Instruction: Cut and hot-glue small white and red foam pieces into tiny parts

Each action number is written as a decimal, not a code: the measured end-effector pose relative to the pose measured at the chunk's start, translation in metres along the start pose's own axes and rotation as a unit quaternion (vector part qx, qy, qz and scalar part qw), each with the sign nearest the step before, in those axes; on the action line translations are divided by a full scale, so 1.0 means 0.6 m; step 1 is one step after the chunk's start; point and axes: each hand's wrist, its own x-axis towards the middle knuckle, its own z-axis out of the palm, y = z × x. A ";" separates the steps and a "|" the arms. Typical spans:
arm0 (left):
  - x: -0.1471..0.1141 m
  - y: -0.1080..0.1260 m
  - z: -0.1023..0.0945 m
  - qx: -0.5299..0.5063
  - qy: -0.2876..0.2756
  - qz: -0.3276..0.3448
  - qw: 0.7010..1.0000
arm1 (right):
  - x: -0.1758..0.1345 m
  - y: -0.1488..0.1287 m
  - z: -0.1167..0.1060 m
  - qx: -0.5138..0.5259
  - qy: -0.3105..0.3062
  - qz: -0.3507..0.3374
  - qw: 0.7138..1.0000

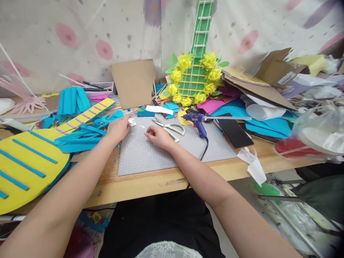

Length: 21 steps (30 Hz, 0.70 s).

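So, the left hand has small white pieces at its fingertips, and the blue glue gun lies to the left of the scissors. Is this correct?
Not quite: the blue glue gun lies to the right of the scissors, as the head view shows. The rest is correct: the left hand has small white pieces at its fingertips.

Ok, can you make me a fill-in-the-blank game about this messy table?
The flowers on the green guitar are coloured ____.
The small pieces at the left hand are coloured ____.
The glue gun lies between the scissors and the black ____.
The scissors lie on a grey ____.

Missing words: yellow; white; phone; mat.
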 end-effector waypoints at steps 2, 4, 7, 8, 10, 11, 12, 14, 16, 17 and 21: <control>0.002 0.002 0.001 0.012 0.003 0.005 1.000 | 0.000 0.000 0.001 -0.001 0.000 -0.001 1.000; 0.003 0.001 0.003 0.016 0.010 0.006 1.000 | -0.001 0.000 0.002 -0.004 -0.002 0.000 1.000; 0.004 -0.006 0.008 -0.005 0.030 0.011 0.999 | -0.002 -0.004 0.000 -0.017 0.000 0.005 1.000; 0.004 -0.009 0.010 -0.018 0.041 0.014 0.999 | -0.002 -0.005 -0.003 -0.027 0.006 0.009 1.000; 0.004 -0.016 0.014 -0.048 0.072 0.020 0.996 | -0.001 -0.008 -0.018 -0.061 0.026 0.027 0.997; 0.002 -0.018 0.016 -0.064 0.086 0.022 0.994 | -0.001 -0.008 -0.028 -0.085 0.038 0.042 0.995; 0.001 -0.017 0.019 -0.079 0.098 0.023 0.992 | 0.000 -0.007 -0.041 -0.111 0.050 0.061 0.991; -0.005 -0.006 0.026 -0.110 0.105 0.033 0.988 | 0.001 -0.003 -0.070 -0.161 0.066 0.104 0.979; -0.011 0.017 0.035 -0.119 0.102 0.072 0.985 | -0.001 0.005 -0.095 -0.200 0.066 0.128 0.969; -0.013 0.031 0.040 -0.124 0.088 0.115 0.982 | -0.003 0.008 -0.105 -0.217 0.056 0.131 0.966; -0.017 0.079 0.066 -0.110 0.062 0.169 0.977 | -0.010 0.016 -0.118 -0.271 -0.007 0.133 0.953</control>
